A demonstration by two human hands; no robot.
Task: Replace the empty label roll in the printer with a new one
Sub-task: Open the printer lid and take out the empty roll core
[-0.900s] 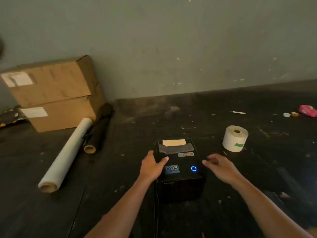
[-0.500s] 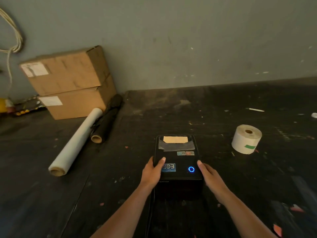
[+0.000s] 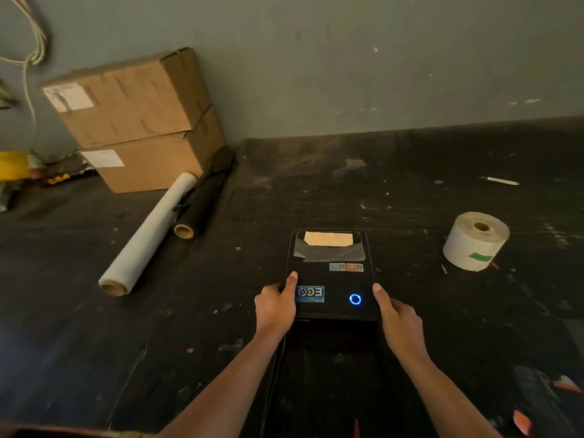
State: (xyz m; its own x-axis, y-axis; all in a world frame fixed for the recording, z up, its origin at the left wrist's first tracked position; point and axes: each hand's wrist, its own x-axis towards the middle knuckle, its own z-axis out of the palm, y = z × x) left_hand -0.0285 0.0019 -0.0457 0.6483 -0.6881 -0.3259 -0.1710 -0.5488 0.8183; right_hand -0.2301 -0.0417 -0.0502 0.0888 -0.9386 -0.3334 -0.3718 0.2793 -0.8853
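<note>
Black label printer (image 3: 331, 273) gripped at both sides, lid not yet lifted: left hand (image 3: 275, 306) with thumb pressed on top, right hand (image 3: 399, 324) curled around the edge, probably to free the cover. New label roll (image 3: 475, 241) stood well apart, to the right, ready on the dark table (image 3: 442, 172).

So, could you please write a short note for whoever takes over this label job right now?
Left hand grips the printer at its left edge, thumb on the lid. Right hand holds its right edge.
Printer sits mid-table, lid shut, blue light on. The new label roll stands on end to its right, untouched.
Done: nothing yet.
Left: open the lid, remove the old core, fit the new roll, close.
</note>
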